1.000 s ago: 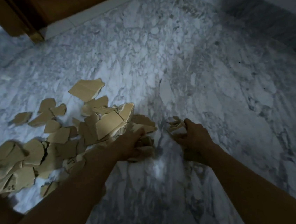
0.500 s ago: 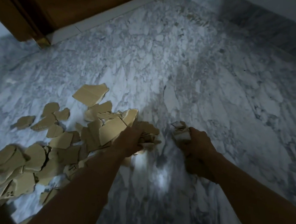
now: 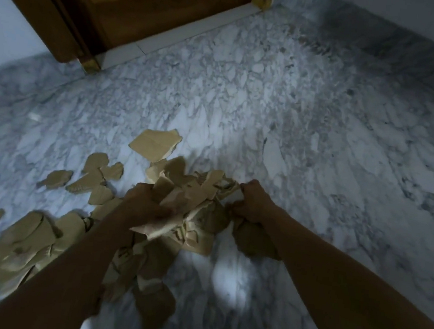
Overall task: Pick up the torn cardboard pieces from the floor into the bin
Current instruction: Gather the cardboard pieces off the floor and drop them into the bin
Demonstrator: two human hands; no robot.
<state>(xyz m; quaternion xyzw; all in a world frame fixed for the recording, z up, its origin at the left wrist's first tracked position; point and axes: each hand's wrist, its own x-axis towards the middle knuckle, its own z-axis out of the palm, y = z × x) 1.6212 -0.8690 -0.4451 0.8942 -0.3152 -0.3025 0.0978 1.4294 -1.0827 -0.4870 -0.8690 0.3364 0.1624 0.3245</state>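
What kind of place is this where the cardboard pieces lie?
Probably an indoor room or hallway of a home: a polished grey-white marble floor, a wooden door with a white threshold under it, and a plain pale wall.

The marble floor (image 3: 343, 177) lies bare to the right of the hands and beyond them, an open stretch that runs up to the wooden door (image 3: 160, 5) at the far left and the dark skirting (image 3: 410, 50) along the far right. To the left, scattered cardboard pieces (image 3: 28, 238) cover the floor from the near edge up to one large flat piece (image 3: 155, 144), with only narrow strips of marble between them. The bundle of cardboard (image 3: 192, 207) gripped by the left hand (image 3: 144, 205) and right hand (image 3: 253, 203) fills the gap between them, and more pieces show blurred just below it.
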